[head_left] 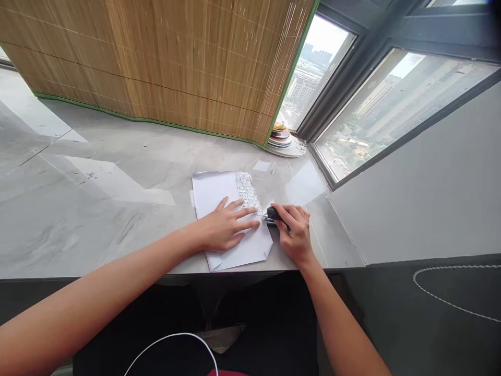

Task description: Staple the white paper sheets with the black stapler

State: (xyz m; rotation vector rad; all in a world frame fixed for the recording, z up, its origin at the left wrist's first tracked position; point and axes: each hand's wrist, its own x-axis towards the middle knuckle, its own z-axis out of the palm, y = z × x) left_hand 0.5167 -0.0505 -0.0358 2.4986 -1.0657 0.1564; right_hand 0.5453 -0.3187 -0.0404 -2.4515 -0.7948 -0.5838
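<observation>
Head cam, left hand (226, 230) flat w/ fingers spread on paper (230, 222), right hand (294, 230) gripping black stapler (272, 214) at paper edge.

Left hand (224, 228) lies on the paper (235, 250), stapler (273, 213) at its right edge.

Grey stone sill (117, 209) with paper (219, 193), plates (284, 143).

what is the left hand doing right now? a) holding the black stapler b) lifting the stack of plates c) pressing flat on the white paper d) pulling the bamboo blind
c: the left hand lies palm down, fingers spread, on the white paper, while the right hand grips the black stapler at the paper's right edge.
</observation>
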